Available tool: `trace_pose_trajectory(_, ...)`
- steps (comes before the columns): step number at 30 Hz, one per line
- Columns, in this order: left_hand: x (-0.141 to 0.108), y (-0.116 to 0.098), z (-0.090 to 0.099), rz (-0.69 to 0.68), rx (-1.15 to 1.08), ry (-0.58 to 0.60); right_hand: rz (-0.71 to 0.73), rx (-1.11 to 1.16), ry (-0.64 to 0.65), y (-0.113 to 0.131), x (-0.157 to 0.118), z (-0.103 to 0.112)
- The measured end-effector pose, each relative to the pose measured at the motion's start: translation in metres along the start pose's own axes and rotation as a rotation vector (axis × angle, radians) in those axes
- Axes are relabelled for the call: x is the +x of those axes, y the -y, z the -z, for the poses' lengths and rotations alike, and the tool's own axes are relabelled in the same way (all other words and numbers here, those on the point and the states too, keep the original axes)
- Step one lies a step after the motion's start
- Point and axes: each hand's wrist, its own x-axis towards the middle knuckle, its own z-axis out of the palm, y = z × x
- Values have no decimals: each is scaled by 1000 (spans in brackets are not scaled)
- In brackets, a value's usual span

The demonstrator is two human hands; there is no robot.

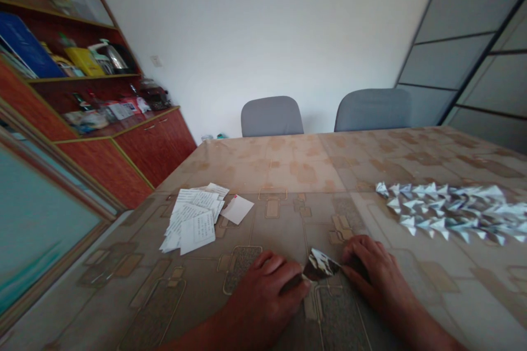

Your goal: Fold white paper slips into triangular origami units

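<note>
A small folded piece of paper, dark brown and white, is held between my two hands just above the patterned tabletop or resting on it; I cannot tell which. My left hand is closed, with thumb and forefinger pinching the paper's left corner. At the opposite corner, the fingertips of my right hand are pinched on its edge, with the other fingers curled. Left of the hands lies a loose pile of printed paper slips. One pale blank-looking slip lies beside that pile.
Several rows of folded pointed paper pieces stand at the right on the table. Two grey chairs are at the table's far edge. A red-brown cabinet with bottles and a kettle on its shelves stands at the left.
</note>
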Motion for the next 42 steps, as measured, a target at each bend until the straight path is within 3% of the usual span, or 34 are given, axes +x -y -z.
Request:
trace_pose_trajectory(5, -1, 3, 2, 8, -93, 77, -42, -4, 25, 14, 3, -4)
trace_pose_trajectory(11, -4, 4, -1, -18, -51, 62, -64, -7, 48, 32, 9, -12)
trace_pose_trajectory(24, -13, 10, 11, -24, -39, 48, -30, 89, 149, 3, 4, -1)
trace_pose_trajectory(29, -15, 11, 15, -41, -22, 25, -33, 65, 101, 6, 6, -1)
trace_pose_trajectory(37, 20, -9, 1, -5, -62, 149, -58, 11, 55, 11, 8, -3)
trace_pose_trajectory(42, 29, -9, 0, -17, -46, 198, -64, 25, 80, 13, 8, -1)
